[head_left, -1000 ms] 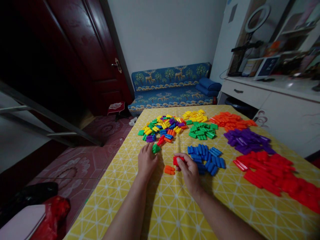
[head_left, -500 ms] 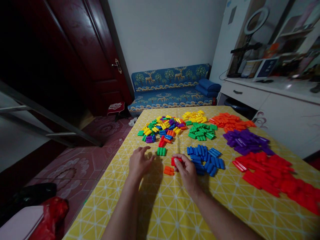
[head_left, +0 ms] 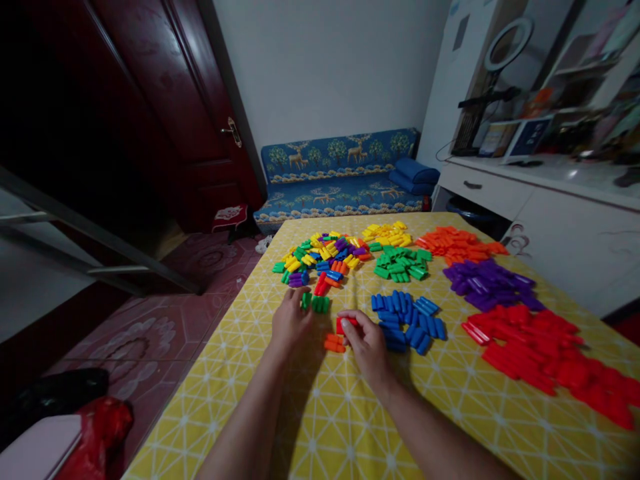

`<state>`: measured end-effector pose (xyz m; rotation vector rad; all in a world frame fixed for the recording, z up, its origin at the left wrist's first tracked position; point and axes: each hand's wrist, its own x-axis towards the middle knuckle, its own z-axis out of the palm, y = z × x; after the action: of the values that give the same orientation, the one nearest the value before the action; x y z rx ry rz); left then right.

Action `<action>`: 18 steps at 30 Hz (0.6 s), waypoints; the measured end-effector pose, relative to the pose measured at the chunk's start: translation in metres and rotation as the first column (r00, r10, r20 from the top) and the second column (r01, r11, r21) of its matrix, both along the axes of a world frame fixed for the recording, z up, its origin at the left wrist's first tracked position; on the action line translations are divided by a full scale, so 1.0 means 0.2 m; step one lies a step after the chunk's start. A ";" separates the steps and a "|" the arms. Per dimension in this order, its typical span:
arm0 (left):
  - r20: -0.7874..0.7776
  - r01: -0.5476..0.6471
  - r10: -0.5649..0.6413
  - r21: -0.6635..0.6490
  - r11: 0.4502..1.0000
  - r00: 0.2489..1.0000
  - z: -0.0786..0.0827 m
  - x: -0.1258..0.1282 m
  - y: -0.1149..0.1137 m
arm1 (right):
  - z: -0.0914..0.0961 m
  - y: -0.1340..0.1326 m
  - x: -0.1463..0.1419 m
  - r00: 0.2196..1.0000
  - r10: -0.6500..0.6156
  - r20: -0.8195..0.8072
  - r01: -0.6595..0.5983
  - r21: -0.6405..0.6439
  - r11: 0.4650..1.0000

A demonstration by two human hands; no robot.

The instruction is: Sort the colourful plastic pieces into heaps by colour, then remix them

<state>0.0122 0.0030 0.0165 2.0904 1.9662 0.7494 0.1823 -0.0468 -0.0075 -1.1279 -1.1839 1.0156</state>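
Note:
On a yellow patterned tablecloth [head_left: 325, 413] my left hand [head_left: 291, 321] reaches forward, its fingers curled onto a small cluster of green pieces [head_left: 316, 304]. Close beside it, my right hand [head_left: 369, 341] pinches a red piece [head_left: 345, 325] between thumb and fingers. A short orange piece [head_left: 333, 345] lies on the cloth between the two hands. Just beyond the hands sits a mixed pile of coloured pieces [head_left: 320, 257].
Sorted piles cover the cloth: yellow [head_left: 387, 233], green [head_left: 400, 263], orange [head_left: 457, 243], purple [head_left: 487, 280], blue [head_left: 407, 317], red [head_left: 545, 350]. The table's left edge drops to a tiled floor [head_left: 150, 333]. A blue sofa [head_left: 340, 177] and a white cabinet [head_left: 550, 213] stand beyond.
My left hand set the green piece down, drew back open, then came forward again onto the green pieces. My right hand kept the red piece and shifted slightly left.

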 end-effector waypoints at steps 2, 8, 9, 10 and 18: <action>-0.070 0.066 -0.066 -0.005 0.998 0.995 0.00 0.08 0.02 | 0.00 0.00 0.01 1.000 -0.004 0.004 0.004 0.005 1.000; -0.043 0.056 -0.055 0.017 0.998 0.998 -0.06 0.21 0.06 | 0.01 0.00 0.01 1.000 -0.015 -0.018 0.016 0.016 1.000; 0.074 0.030 -0.033 0.041 0.999 0.997 -0.07 0.22 0.08 | 0.01 0.00 0.01 1.000 -0.013 -0.025 0.014 0.026 1.000; 0.234 0.007 -0.019 0.053 0.999 0.972 -0.09 0.23 0.09 | 0.01 0.00 0.00 0.999 -0.008 -0.035 0.010 0.037 0.999; 0.998 0.232 0.006 -0.021 0.973 0.064 -0.17 0.19 0.14 | -0.01 0.01 0.00 0.988 -0.010 -0.151 0.026 0.106 0.994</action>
<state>0.0496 0.0315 -0.0181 0.8858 0.8974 1.3824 0.1818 -0.0457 -0.0099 -0.9586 -1.0928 0.9931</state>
